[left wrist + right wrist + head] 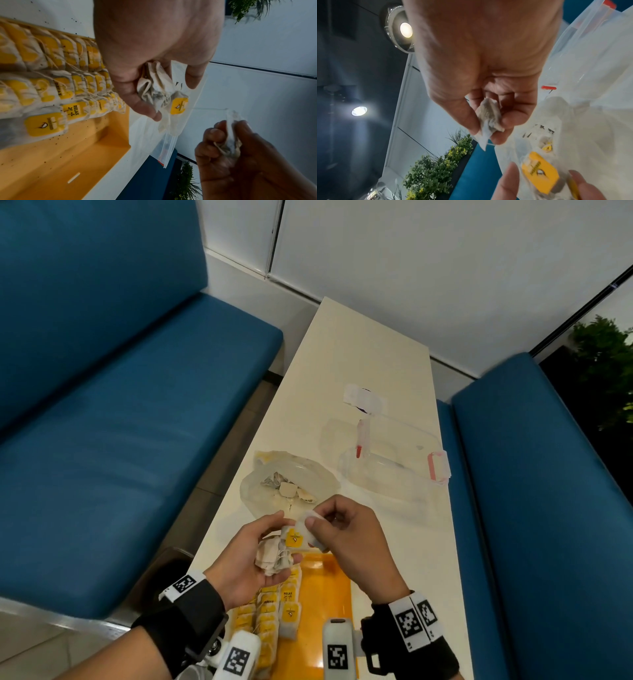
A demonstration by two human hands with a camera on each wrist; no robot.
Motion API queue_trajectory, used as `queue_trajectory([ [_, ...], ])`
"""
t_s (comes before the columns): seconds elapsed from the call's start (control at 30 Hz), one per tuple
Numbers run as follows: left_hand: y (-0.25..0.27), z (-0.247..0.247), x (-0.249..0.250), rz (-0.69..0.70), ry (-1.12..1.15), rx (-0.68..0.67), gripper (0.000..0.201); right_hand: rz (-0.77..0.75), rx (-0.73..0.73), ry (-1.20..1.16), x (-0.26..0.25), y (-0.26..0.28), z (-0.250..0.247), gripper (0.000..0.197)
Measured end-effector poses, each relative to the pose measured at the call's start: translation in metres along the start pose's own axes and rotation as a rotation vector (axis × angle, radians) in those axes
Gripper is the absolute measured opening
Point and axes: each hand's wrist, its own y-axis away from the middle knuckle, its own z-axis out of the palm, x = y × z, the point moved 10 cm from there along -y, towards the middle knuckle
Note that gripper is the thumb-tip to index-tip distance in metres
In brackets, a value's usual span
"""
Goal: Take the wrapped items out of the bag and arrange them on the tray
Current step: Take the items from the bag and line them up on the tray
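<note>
Blue benches (137, 405) flank the white table (359, 364). Left hand (253, 556) cups a clump of tea bags (274, 558) above the yellow tray (325, 594); right hand (349, 529) pinches one tea bag (489, 117). Plastic bag (291, 487) lies just beyond.

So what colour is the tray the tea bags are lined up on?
Yellow-orange; the tray shows best in the left wrist view.

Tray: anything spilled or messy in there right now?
Yes. Dark specks, like loose tea, dot the bare floor of the yellow tray beside the rows of tea bags, and a few lie on the white table. The rows themselves overlap tidily.
</note>
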Motion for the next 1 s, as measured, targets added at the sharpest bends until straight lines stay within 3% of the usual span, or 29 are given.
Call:
queue_trajectory([
  [0.1, 0.0, 0.002, -0.002, -0.013, -0.015, -0.005, 0.032, 0.006, 0.015, -0.079, -0.003, -0.002, -0.006, 0.007],
  [0.3, -0.002, 0.0, -0.005, -0.022, -0.044, -0.008, 0.046, -0.014, 0.052, -0.18, -0.012, -0.002, -0.019, 0.008],
  [0.57, -0.005, 0.008, -0.01, -0.05, -0.023, -0.053, 0.038, -0.034, 0.108, -0.234, -0.02, -0.001, -0.038, 0.007],
  [0.73, -0.008, 0.015, -0.002, 0.06, -0.156, -0.053, 0.019, -0.02, 0.117, -0.239, -0.018, 0.004, -0.043, 0.002],
  [1.0, -0.007, 0.014, 0.017, 0.247, -0.341, 0.045, 0.031, -0.006, 0.119, -0.234, -0.013, 0.011, -0.045, 0.003],
])
